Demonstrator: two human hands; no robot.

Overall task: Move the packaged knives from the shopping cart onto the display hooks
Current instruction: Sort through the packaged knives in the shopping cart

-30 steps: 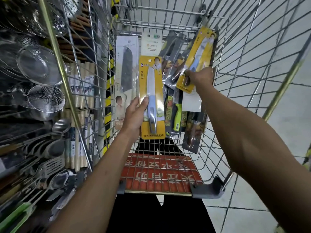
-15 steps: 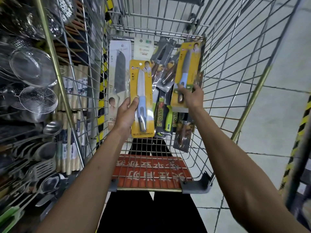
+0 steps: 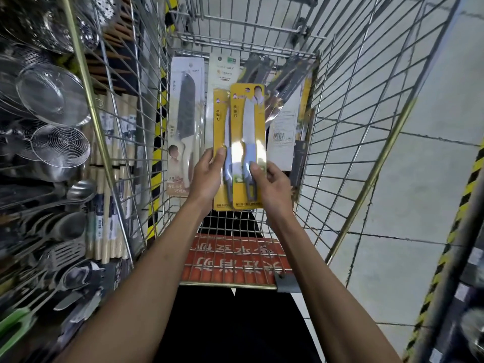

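Fingers: thumb of the left hand [image 3: 207,176] lies on the face of the first yellow knife pack [image 3: 219,121], other fingers hidden behind the card; thumb of the right hand [image 3: 272,184] presses the handle area of the second yellow knife pack [image 3: 247,113], fingers curled behind
Grip: each hand pinches its pack near the lower end, leaving the top free for hanging
Packs: upright and side by side, the second overlapping the first's edge, probably being squared into one stack
Position: held above the shopping cart [image 3: 340,127], on no hook yet
Cart: other packs lean on the far wall, including a white-carded knife pack [image 3: 186,113]
Left of cart: display rack [image 3: 78,74] with strainers [image 3: 52,95]; knife hooks not identifiable
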